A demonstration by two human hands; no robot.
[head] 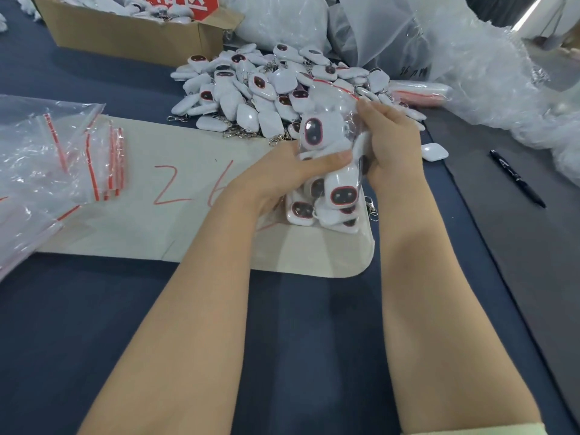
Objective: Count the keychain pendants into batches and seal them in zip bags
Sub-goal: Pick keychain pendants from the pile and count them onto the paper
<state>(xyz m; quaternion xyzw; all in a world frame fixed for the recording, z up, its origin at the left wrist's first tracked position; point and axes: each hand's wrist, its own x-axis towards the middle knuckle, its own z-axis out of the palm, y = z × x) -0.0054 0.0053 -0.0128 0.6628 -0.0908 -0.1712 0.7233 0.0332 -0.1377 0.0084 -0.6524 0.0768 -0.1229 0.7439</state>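
A clear zip bag [332,189] stuffed with several white keychain pendants with dark red-rimmed faces stands upright on a beige sheet [188,233]. My left hand [282,177] grips the bag's left side, thumb across its front. My right hand [392,142] holds the right side near the top, fingers pinching the red zip strip. Behind the bag lies a big loose pile of pendants [266,89] with metal clasps. One lone pendant [434,151] sits to the right of my right hand.
Empty zip bags [78,152] with red strips lie at the left. A cardboard box [131,32] of pendants stands at the back left. Crumpled clear plastic [486,73] fills the back right. A black pen [518,178] lies on the right. The table is dark blue [298,340].
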